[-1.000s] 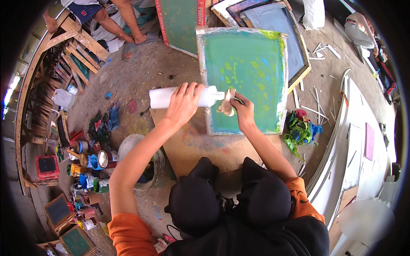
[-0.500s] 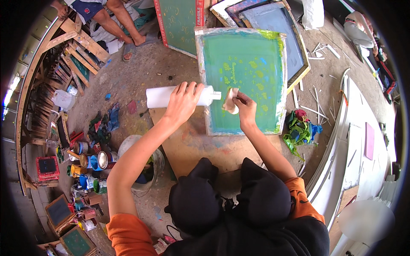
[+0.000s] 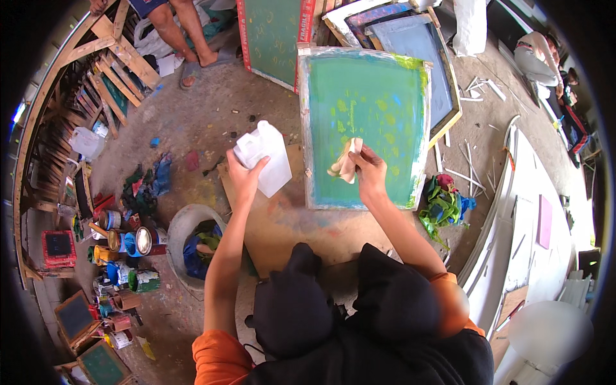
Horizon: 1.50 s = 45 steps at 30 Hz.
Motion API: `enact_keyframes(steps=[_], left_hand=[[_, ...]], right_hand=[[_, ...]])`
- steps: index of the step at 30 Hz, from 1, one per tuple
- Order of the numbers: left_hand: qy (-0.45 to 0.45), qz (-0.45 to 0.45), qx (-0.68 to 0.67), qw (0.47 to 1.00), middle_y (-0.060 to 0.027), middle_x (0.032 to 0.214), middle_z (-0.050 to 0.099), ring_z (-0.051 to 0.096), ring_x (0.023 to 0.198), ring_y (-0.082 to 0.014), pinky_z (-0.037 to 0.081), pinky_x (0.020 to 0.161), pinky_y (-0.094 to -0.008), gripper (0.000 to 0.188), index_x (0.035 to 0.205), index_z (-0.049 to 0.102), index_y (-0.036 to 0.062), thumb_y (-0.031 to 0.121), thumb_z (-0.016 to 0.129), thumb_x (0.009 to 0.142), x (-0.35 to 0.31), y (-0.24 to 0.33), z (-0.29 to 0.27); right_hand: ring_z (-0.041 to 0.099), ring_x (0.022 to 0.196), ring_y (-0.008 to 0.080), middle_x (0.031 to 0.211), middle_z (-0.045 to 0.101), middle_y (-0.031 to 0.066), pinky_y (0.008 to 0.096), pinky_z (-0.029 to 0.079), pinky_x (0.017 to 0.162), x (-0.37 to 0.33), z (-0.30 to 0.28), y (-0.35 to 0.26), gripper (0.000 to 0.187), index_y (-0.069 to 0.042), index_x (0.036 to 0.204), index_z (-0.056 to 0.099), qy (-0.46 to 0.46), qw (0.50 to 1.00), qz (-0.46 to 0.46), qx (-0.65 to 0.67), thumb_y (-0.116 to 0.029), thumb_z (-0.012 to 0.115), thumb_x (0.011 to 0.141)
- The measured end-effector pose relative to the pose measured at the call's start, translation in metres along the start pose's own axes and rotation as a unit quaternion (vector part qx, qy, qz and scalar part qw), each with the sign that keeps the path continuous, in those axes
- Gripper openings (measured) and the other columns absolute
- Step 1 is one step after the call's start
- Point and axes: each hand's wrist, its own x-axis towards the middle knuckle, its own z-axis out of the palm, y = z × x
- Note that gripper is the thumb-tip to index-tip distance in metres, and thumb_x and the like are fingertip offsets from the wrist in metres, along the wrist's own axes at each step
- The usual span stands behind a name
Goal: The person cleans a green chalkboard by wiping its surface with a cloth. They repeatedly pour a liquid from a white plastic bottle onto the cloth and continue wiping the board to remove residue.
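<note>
My left hand (image 3: 244, 176) is wrapped round a white plastic bottle (image 3: 274, 163), held tilted to the left of the screen printing frame. Pinched in my right hand (image 3: 372, 173) is a crumpled cream-coloured cloth (image 3: 345, 163), over the lower middle of the frame. The screen printing frame (image 3: 333, 80) has green mesh with yellow-green and blue marks and paint-smeared edges. Its near end lies over a stained wooden board (image 3: 289, 231) in front of my knees. Whether the cloth touches the mesh, I cannot tell.
More screen frames (image 3: 417, 70) lean behind. A bucket (image 3: 173, 234) with rags stands left, near paint cans (image 3: 144, 240). Coloured rags (image 3: 446, 205) lie right, beside white sheets (image 3: 507, 256). A person's legs (image 3: 186, 35) show at far left; another person (image 3: 539, 61) crouches far right.
My left hand has swung the bottle left and turned it, so its neck no longer points over the mesh. The cloth hangs more crumpled in my right hand, which has shifted slightly.
</note>
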Motion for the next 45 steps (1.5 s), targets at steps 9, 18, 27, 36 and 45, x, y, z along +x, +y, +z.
enact_keyframes(steps=[9,18,27,36,45], left_hand=[[0.047,-0.073,-0.167,0.982,-0.0113,0.113,0.048,0.047,0.108,-0.0213,0.036,0.093,-0.0339,0.063,0.114,0.038,0.0023,0.008,0.079,0.066,-0.008,-0.082,0.015],[0.136,0.172,0.158,0.963,-0.0158,0.119,0.047,0.043,0.115,-0.0285,0.031,0.100,-0.0395,0.057,0.122,0.038,0.0020,0.008,0.070,0.074,-0.020,0.002,0.009],[-0.067,0.158,0.046,0.984,-0.0189,0.127,0.039,0.037,0.122,-0.0353,0.028,0.103,-0.0445,0.049,0.122,0.040,0.0007,0.008,0.063,0.080,0.000,-0.014,0.109],[-0.089,-0.034,-0.118,0.988,-0.0218,0.134,0.032,0.034,0.124,-0.0296,0.024,0.105,-0.0408,0.060,0.135,0.020,-0.0019,0.017,0.055,0.089,-0.005,-0.058,0.155],[-0.080,-0.051,-0.137,0.986,-0.0210,0.130,0.036,0.037,0.120,-0.0273,0.026,0.102,-0.0385,0.059,0.134,0.022,-0.0021,0.017,0.055,0.089,-0.010,-0.062,0.158]], right_hand=[[0.062,0.075,0.0221,0.085,0.060,0.0132,0.0358,0.051,0.066,0.026,-0.008,-0.006,0.025,0.008,0.110,0.052,-0.020,0.999,-0.016,-0.030,-0.003,0.052,0.088],[0.055,0.073,0.0136,0.079,0.061,0.0084,0.0301,0.045,0.067,0.059,0.000,-0.042,0.027,0.009,0.108,0.058,0.029,0.991,-0.079,-0.102,-0.008,0.056,0.086],[0.060,0.074,0.0229,0.089,0.063,0.0078,0.0308,0.048,0.070,0.133,0.034,-0.058,0.017,0.000,0.093,0.067,0.098,0.846,-0.346,-0.394,-0.009,0.066,0.079],[0.051,0.102,0.0271,0.111,0.052,0.0082,0.0377,0.046,0.086,0.165,0.009,-0.007,0.037,-0.001,0.104,0.061,-0.025,0.552,-0.563,-0.615,0.006,0.058,0.067],[0.045,0.116,0.0252,0.124,0.047,0.0065,0.0447,0.039,0.100,0.136,-0.009,0.018,0.041,-0.002,0.111,0.058,-0.086,0.507,-0.524,-0.679,-0.001,0.057,0.069]])
